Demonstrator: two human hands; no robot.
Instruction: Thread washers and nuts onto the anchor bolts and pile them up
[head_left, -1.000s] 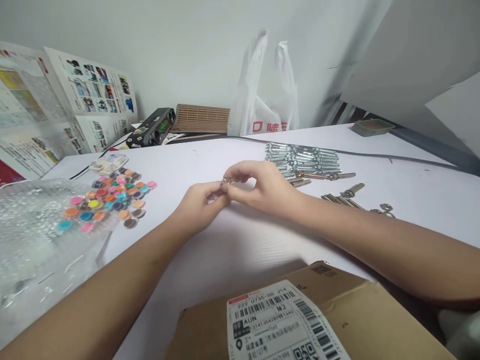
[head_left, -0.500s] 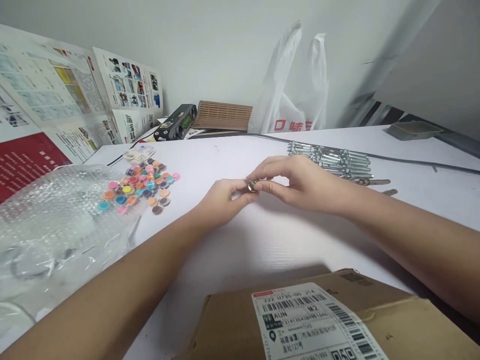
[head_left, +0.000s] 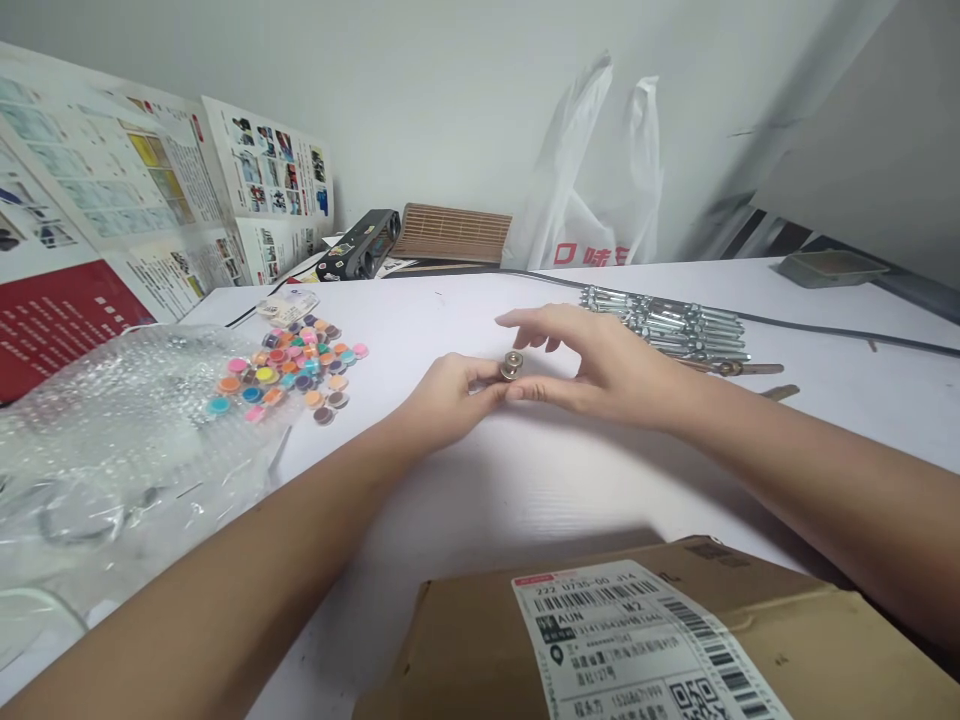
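Note:
Over the middle of the white table, my left hand (head_left: 454, 403) is closed, pinching a small round metal piece (head_left: 512, 365) between thumb and fingers. The piece is shiny and looks stepped, like a small knob; its lower part is hidden. My right hand (head_left: 600, 365) is open just to its right, the fingers spread above and the thumb tip close beside the left thumb. Whether the right thumb touches the piece, I cannot tell. Behind the right hand lies a row of silver metal bolts (head_left: 675, 322), and nearby are brown tool-like strips (head_left: 739, 368).
A cardboard box (head_left: 465, 640) with a shipping label stands in front of me. Colourful small round pots (head_left: 289, 368) and bubble wrap (head_left: 127, 410) lie at left. A white plastic bag (head_left: 592, 190), a slatted bamboo mat (head_left: 454, 234) and a black cable (head_left: 840, 330) are farther back.
My right fingers have lifted off the metal piece and spread apart, showing more of it. My left hand still holds it. The view has shifted slightly.

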